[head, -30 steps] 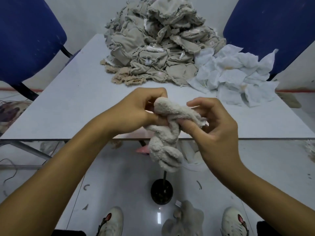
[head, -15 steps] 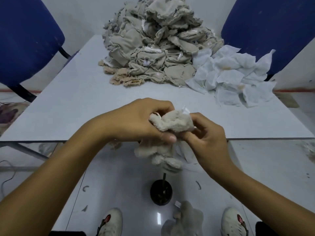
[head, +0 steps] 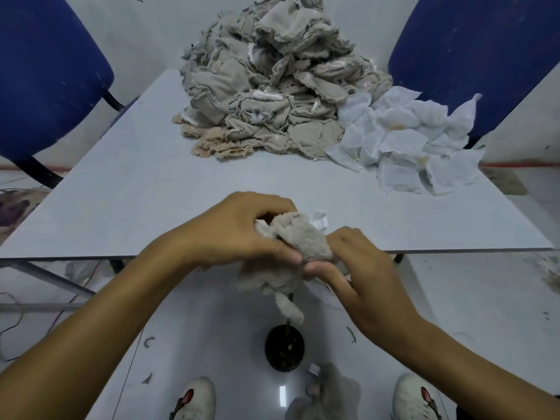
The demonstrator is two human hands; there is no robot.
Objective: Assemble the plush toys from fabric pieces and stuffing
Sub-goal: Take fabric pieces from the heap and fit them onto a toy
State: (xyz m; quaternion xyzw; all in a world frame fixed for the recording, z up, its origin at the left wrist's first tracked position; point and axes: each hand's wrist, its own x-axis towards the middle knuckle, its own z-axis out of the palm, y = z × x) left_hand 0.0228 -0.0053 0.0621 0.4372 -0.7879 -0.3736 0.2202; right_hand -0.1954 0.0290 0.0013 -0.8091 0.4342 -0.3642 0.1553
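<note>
A fuzzy beige plush (head: 298, 241) is held at frame centre, over the table (head: 127, 192) edge.
It is pinched by the left hand (head: 242, 230) and right hand (head: 360, 268); a limp limb dangles below.

Left grip (head: 242, 234), right grip (head: 348, 262) curled, touching

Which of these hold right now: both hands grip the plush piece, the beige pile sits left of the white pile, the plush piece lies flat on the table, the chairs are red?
1. Both the left hand and the right hand grip the plush piece. True.
2. The beige pile sits left of the white pile. True.
3. The plush piece lies flat on the table. False: it is held at the near edge, partly hanging below.
4. The chairs are red. False: blue.
</note>
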